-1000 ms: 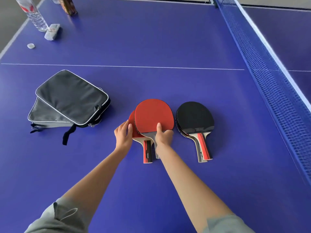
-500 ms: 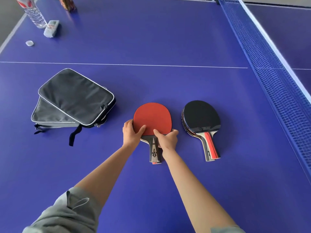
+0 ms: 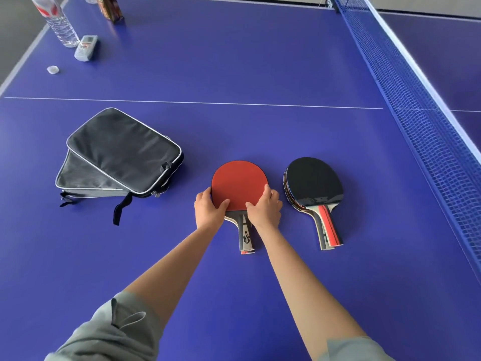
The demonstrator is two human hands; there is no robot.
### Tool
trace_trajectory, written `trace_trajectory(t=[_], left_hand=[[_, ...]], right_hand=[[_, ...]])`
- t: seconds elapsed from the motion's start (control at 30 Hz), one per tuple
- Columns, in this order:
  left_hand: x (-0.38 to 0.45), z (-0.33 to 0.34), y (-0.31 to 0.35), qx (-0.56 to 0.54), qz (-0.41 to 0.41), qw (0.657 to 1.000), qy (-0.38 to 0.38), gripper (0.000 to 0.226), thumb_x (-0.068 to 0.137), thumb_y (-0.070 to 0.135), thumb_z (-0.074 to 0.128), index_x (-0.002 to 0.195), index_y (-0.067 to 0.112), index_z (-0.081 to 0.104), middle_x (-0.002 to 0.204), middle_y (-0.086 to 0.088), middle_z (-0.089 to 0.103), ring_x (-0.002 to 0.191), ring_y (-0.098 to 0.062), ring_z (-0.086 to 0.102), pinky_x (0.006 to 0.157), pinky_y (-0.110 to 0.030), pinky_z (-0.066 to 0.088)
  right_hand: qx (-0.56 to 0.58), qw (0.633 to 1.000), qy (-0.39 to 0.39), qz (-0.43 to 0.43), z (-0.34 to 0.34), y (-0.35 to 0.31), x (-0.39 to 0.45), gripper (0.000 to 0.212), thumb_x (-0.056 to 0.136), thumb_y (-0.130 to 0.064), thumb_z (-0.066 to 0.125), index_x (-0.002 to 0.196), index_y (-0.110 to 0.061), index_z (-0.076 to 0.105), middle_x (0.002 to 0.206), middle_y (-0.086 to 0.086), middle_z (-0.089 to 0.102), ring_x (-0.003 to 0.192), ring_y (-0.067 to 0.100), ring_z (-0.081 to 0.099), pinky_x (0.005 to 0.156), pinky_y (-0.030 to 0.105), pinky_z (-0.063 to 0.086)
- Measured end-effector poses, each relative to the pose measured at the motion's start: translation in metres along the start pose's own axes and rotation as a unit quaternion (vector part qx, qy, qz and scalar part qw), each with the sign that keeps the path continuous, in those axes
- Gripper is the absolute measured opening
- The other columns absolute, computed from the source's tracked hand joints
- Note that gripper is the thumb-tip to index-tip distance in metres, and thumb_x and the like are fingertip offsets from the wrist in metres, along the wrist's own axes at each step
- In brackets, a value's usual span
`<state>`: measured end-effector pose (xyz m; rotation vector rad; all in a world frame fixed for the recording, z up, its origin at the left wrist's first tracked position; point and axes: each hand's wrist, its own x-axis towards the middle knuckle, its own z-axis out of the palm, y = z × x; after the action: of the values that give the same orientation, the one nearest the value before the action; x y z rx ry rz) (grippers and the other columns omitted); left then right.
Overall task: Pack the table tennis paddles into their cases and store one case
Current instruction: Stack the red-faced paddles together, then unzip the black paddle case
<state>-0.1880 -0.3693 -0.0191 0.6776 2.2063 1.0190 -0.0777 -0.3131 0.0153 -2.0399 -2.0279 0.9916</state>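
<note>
bottle (image 3: pixel 61 24): far left corner of the table (image 3: pixel 234 61), upright, clear plastic; we see only its lower part.
remote (image 3: pixel 86 47): just beside the bottle, lying flat. We read it as a remote, small and blurred.
cap (image 3: pixel 52 69): loose on the table, near the remote, on our side of it.
cases (image 3: pixel 122 155): two black cases with grey piping, stacked askew, left of centre. Top one overlaps the lower one; straps trail toward us.
left hand (image 3: pixel 209 208): curled on the left edge of the red stack, thumb on the red rubber, fingers down the side. Gripping it.
red stack (image 3: pixel 239 182): centre, flat on the table, red face up, handles toward us. We see a second handle end showing under the top one, so two paddles, aligned.
right hand (image 3: pixel 265 207): closed on the right edge of the same stack, thumb on top near the neck.
black stack (image 3: pixel 313 181): just right of the red stack, not touching it, black face up. Paddles stacked slightly fanned, handles toward us. We touch none of them.
net (image 3: pixel 416 105): runs along the right side, well apart from the paddles.
</note>
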Motion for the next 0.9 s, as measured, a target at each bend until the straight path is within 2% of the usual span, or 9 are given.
trace_trajectory(t=[0.13, 0.27, 0.4, 0.5, 0.6, 0.77, 0.9], left_hand=[[-0.002, -0.004, 0.011, 0.090, 0.010, 0.995, -0.033, 0.065, 0.089, 0.028, 0.061, 0.143, 0.009, 0.029, 0.141, -0.010, 0.037, 0.132, -0.026, 0.033, 0.100, -0.042, 0.039], [-0.009, -0.022, 0.015, 0.246, 0.052, 0.966, -0.064, 0.052, 0.095, 0.032, 0.049, 0.138, 0.009, 0.032, 0.139, -0.014, 0.035, 0.127, -0.033, 0.032, 0.098, -0.043, 0.038], [-0.019, -0.054, 0.010, 0.289, 0.118, 0.949, -0.044, 0.044, 0.096, 0.023, 0.046, 0.138, 0.011, 0.037, 0.137, -0.011, 0.039, 0.122, -0.031, 0.037, 0.096, -0.039, 0.039], [-0.020, -0.087, 0.002, 0.305, 0.173, 0.936, -0.014, 0.042, 0.094, 0.018, 0.047, 0.136, 0.014, 0.043, 0.136, -0.006, 0.042, 0.121, -0.027, 0.038, 0.096, -0.036, 0.040], [-0.011, -0.126, -0.004, 0.289, 0.159, 0.943, 0.039, 0.041, 0.093, 0.016, 0.049, 0.134, 0.012, 0.047, 0.134, -0.007, 0.046, 0.122, -0.028, 0.038, 0.100, -0.036, 0.037], [0.020, -0.194, -0.017, 0.311, 0.120, 0.938, 0.096, 0.043, 0.094, 0.020, 0.048, 0.136, 0.012, 0.045, 0.134, -0.012, 0.046, 0.122, -0.033, 0.039, 0.102, -0.041, 0.033], [0.067, -0.244, -0.028, 0.359, 0.151, 0.916, 0.095, 0.044, 0.095, 0.024, 0.047, 0.138, 0.012, 0.044, 0.136, -0.012, 0.046, 0.126, -0.032, 0.038, 0.105, -0.042, 0.030]], right_hand=[[0.001, 1.000, -0.023, -0.011, -0.001, -0.002, 0.001, 0.072, 0.092, -0.023, 0.056, 0.149, -0.009, 0.013, 0.154, 0.009, 0.020, 0.135, 0.032, 0.030, 0.103, 0.047, 0.038], [-0.054, 0.998, -0.012, -0.034, -0.006, -0.001, -0.005, 0.069, 0.092, -0.026, 0.057, 0.147, -0.007, 0.020, 0.156, 0.010, 0.017, 0.140, 0.031, 0.023, 0.108, 0.045, 0.034], [-0.135, 0.977, 0.044, -0.160, 0.000, -0.008, -0.016, 0.056, 0.088, -0.007, 0.056, 0.140, -0.008, 0.034, 0.154, 0.011, 0.021, 0.143, 0.029, 0.017, 0.113, 0.040, 0.026], [-0.122, 0.958, 0.011, -0.258, 0.015, -0.028, -0.025, 0.055, 0.088, -0.003, 0.053, 0.140, -0.008, 0.035, 0.155, 0.009, 0.021, 0.145, 0.026, 0.014, 0.118, 0.034, 0.015], [-0.089, 0.946, -0.014, -0.313, 0.032, -0.057, -0.033, 0.053, 0.089, -0.002, 0.051, 0.140, -0.005, 0.035, 0.153, 0.010, 0.024, 0.144, 0.024, 0.017, 0.117, 0.031, 0.015], [-0.033, 0.947, -0.040, -0.316, 0.056, -0.109, -0.044, 0.052, 0.092, -0.008, 0.048, 0.141, -0.003, 0.033, 0.152, 0.012, 0.028, 0.141, 0.024, 0.024, 0.115, 0.030, 0.019], [0.008, 0.958, -0.060, -0.280, 0.079, -0.147, -0.046, 0.059, 0.095, -0.016, 0.049, 0.144, 0.001, 0.023, 0.152, 0.014, 0.026, 0.141, 0.026, 0.023, 0.115, 0.031, 0.020]])
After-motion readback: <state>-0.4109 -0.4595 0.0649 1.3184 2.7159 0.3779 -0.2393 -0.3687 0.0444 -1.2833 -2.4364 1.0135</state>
